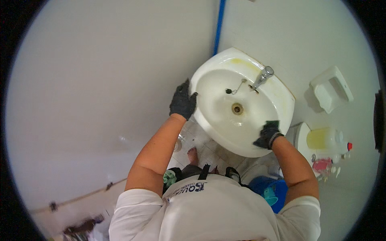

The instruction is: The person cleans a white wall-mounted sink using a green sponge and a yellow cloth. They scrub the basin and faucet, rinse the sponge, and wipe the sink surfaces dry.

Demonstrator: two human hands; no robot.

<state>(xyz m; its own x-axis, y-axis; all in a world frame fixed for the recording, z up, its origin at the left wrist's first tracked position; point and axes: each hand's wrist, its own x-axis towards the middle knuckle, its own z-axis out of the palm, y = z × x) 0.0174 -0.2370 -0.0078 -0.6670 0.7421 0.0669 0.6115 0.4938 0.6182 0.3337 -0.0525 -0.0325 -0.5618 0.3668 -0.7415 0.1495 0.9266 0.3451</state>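
A white ceramic washbasin [217, 120] is mounted on the wall in front of me. My left hand [183, 101], in a black glove, rests against the basin's left rim with its thumb apart and nothing visible in it. My right hand [267, 135], also black-gloved, holds a dark green scouring pad [272, 124] against the inner right side of the bowl. A chrome tap [263, 77] stands at the back, with a black plug [229, 91] on a chain lying in the bowl. The drain [237, 109] looks brownish. Yellowish foam or residue [241, 62] lies on the back ledge.
A white soap dish [331, 89] juts from the right wall. Below it, bottles, one a jug of yellow liquid [319, 139], stand on a white cistern lid [302, 135]. A blue bucket [280, 192] holds a turquoise scoop [270, 196]. A blue pipe [219, 27] runs up the wall.
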